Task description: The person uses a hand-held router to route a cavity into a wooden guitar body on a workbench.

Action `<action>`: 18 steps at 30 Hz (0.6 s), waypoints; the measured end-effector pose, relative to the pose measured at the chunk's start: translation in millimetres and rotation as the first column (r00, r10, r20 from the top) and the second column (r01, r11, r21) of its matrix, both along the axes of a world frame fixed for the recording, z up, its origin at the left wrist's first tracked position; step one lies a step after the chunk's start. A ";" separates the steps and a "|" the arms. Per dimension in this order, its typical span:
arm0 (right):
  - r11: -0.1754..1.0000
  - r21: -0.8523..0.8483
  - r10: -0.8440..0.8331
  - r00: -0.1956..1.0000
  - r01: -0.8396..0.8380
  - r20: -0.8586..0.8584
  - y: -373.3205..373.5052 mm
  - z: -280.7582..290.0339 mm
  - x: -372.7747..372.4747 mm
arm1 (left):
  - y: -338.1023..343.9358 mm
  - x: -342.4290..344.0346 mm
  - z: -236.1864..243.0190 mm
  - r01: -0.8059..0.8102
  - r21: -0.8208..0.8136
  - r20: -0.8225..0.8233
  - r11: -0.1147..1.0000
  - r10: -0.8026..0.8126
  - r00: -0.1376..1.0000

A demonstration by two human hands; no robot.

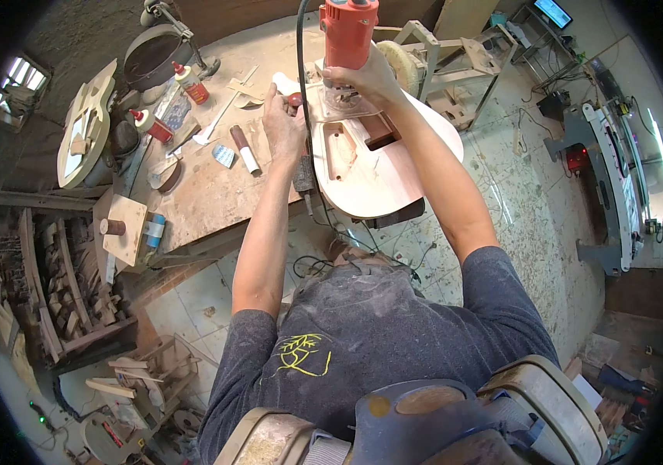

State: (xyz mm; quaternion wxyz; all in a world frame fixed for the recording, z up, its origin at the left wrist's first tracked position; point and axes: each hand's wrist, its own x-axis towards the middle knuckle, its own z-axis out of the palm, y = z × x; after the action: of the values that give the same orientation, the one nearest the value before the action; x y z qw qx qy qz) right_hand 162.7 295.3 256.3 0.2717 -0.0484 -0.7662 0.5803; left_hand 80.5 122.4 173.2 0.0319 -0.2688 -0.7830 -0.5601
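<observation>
My right hand [366,81] is wrapped around the lower part of a red power router [349,35]. The router's base stands on a pale wooden guitar body [378,182] with routed cavities in its face. To the left, my left hand [283,128] is raised at the body's edge with its fingers apart. A round dark-red knob [295,99] shows between its thumb and forefinger; whether they touch it is unclear. A black cable [301,46] runs down from the top past my left hand.
The dusty workbench [215,198] holds two glue bottles [192,84], a brown-and-white cylinder [244,149] and a roll of tape [165,176]. Another guitar body [87,128] leans at the left. A wooden frame [455,70] stands beyond my right arm. Cables [320,263] lie below the bench edge.
</observation>
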 end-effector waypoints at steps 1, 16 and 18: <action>1.000 -0.001 0.004 1.000 -0.004 0.000 -3.4 1.7 -0.6 | -1.1 -2.2 -3.6 -0.004 -0.001 0.000 1.000 0.004 1.000; 0.999 0.034 0.037 0.997 -0.035 -0.063 -4.1 -0.5 -1.1 | -1.0 -6.8 -14.7 0.009 0.060 0.034 0.998 -0.011 0.999; 0.999 0.024 0.032 0.997 -0.031 -0.070 -4.3 -2.8 -3.1 | -2.5 -9.5 -17.7 0.016 0.051 0.023 0.999 -0.018 1.000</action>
State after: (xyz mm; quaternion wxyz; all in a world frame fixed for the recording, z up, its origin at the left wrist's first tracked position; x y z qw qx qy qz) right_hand 159.6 291.0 253.5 0.2897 -0.0128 -0.7637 0.5768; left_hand 71.0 119.9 155.5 0.0247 -0.2679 -0.7665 -0.5832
